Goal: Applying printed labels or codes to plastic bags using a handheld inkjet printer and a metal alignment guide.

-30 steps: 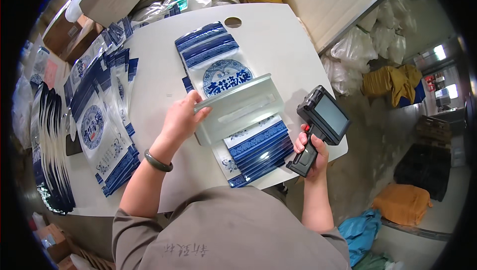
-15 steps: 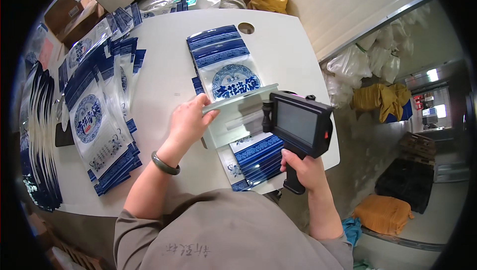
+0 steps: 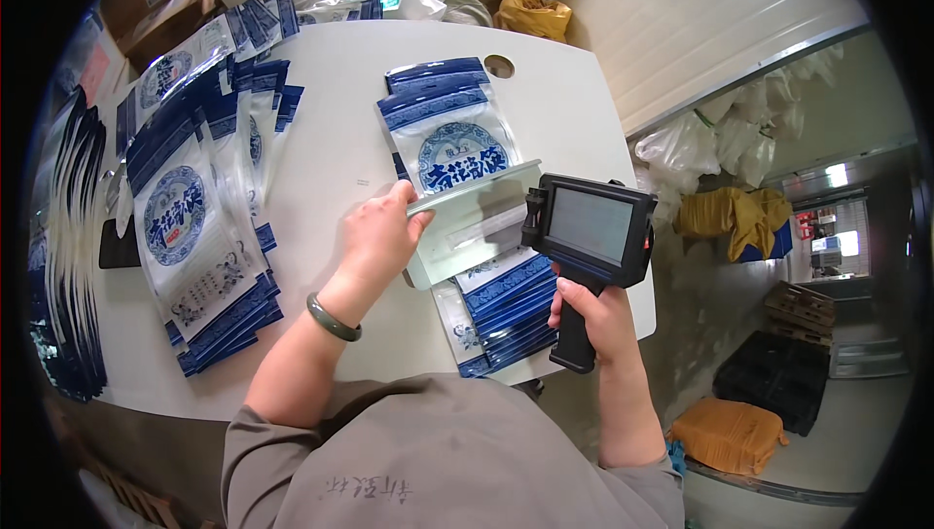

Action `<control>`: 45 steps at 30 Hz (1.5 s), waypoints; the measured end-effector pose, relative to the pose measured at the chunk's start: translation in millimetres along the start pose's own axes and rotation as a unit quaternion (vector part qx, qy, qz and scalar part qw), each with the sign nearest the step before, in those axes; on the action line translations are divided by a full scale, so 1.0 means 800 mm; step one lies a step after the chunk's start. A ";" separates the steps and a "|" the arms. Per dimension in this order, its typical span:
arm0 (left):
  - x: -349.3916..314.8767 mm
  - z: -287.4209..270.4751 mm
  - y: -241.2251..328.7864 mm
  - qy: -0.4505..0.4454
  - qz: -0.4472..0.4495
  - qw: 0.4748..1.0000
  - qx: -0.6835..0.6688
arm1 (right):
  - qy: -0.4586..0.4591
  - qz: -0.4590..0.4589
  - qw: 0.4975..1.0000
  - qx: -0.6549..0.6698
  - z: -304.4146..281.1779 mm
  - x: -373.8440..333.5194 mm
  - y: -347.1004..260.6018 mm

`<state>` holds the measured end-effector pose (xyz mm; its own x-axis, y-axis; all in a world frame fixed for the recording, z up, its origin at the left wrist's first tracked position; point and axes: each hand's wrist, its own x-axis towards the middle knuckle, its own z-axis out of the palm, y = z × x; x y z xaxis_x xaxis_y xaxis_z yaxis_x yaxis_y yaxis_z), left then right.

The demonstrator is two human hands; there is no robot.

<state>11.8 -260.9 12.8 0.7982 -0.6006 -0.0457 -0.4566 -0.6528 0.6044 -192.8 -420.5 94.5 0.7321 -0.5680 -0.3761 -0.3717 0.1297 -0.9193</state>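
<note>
1. The table (image 3: 321,140) carries everything worked on; its near edge lies close to the lower ends of the pouches, so some could be pushed over it if the pile were nudged toward the body.
2. The overlapping blue-and-white pouches (image 3: 448,118) could be fanned out of line by sideways drag, since slick film seems to be involved. Their long axis is run from the far side of the table toward the body, slanting slightly right; the printed face is turned up.
3. The pale plate (image 3: 448,252) is set across the middle of the pouches. It could be slid or tipped, as a grip is seen at its left end only. Its long axis is slanted from lower left to upper right, crossing that of the pouches.
4. The black handheld device (image 3: 589,229) could be knocked against the plate if lowered carelessly; whether they touch cannot be told. Its screen is faced up to the wearer, its handle pointed toward the body.
5. The hands are held apart: the plate's left end is pinched by the left hand (image 3: 381,237), and the handle is wrapped by the right hand (image 3: 600,323).
</note>
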 end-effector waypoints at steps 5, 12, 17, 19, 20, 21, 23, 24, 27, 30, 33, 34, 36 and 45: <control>0.003 -0.005 -0.006 -0.010 0.018 1.000 -0.007 | -0.018 0.029 0.999 -0.001 0.001 0.006 -0.013; 0.004 -0.006 -0.006 -0.026 0.013 0.999 -0.019 | -0.051 0.035 0.998 -0.034 0.020 0.019 -0.019; 0.003 -0.006 -0.007 -0.026 0.015 0.999 -0.024 | -0.090 0.056 0.984 -0.145 0.030 0.027 -0.014; 0.004 -0.005 -0.003 -0.029 0.015 0.999 -0.018 | -0.093 0.079 0.982 -0.143 0.034 0.022 -0.020; 0.003 -0.005 -0.005 -0.022 0.022 0.999 -0.021 | -0.094 0.080 0.981 -0.148 0.041 0.020 -0.024; 0.002 -0.005 -0.006 -0.016 0.029 0.999 -0.023 | -0.089 0.080 0.981 -0.152 0.047 0.017 -0.027; 0.001 -0.006 -0.009 -0.018 0.026 0.999 -0.027 | -0.083 0.080 0.981 -0.158 0.056 0.017 -0.028; 0.001 -0.006 -0.010 -0.020 0.024 0.999 -0.028 | -0.092 0.104 0.976 -0.166 0.059 0.019 -0.029; 0.000 -0.003 -0.012 -0.007 0.038 0.999 -0.019 | -0.101 0.130 0.969 -0.183 0.065 0.023 -0.022; 0.001 -0.002 -0.012 -0.010 0.047 0.999 -0.015 | -0.104 0.141 0.968 -0.178 0.069 0.027 -0.019; 0.003 -0.001 -0.009 -0.003 0.046 0.999 -0.013 | -0.094 0.127 0.961 -0.228 0.062 0.035 -0.011; 0.002 0.000 -0.009 -0.007 0.048 0.999 -0.011 | -0.092 0.129 0.961 -0.225 0.057 0.038 -0.012; 0.005 0.001 -0.009 -0.007 0.035 0.999 -0.006 | -0.062 0.137 0.963 -0.224 0.047 0.046 -0.022; 0.013 -0.004 -0.023 -0.005 0.041 0.994 -0.099 | 0.123 0.006 0.992 0.012 -0.077 0.055 0.028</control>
<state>29.9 -253.7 3.9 0.7571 -0.6533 0.0034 -0.4337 -0.4986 0.7505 -203.9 -492.4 64.7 0.5647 -0.7477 -0.3494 -0.3639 0.1544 -0.9185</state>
